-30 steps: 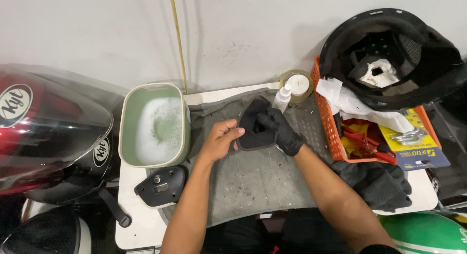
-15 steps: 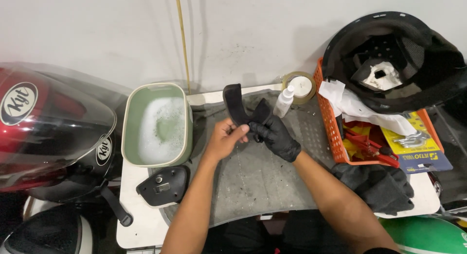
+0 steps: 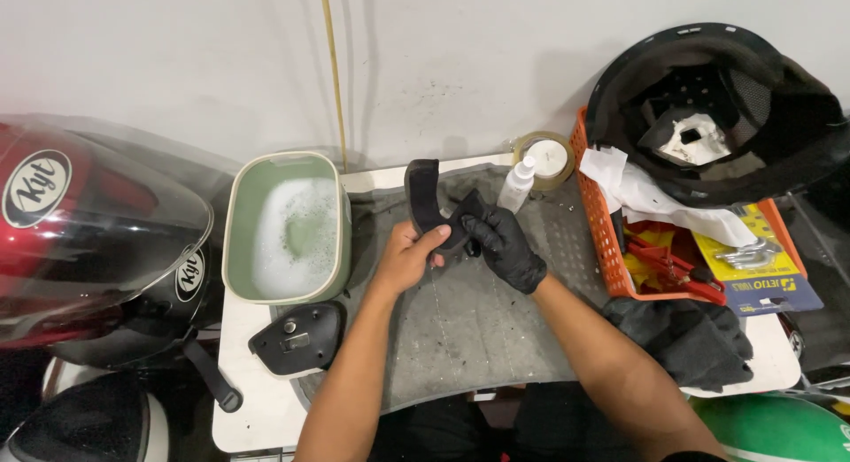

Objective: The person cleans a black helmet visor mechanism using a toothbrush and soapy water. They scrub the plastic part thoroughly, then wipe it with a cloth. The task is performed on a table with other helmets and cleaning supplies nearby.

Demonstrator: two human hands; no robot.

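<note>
Pad [image 3: 423, 196] between both hands [image 3: 409, 257].

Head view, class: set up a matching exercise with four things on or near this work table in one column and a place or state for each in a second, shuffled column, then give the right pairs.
Things:
1. green tub
2. curved black pad
3. orange basket
4. spray bottle

Places or states:
A. stands upright beside the roll of tape
B. holds soapy water
C. held up between the bare left hand and the gloved right hand
D. sits at the table's right, under an upturned black helmet

Pairs: 1-B, 2-C, 3-D, 4-A
</note>
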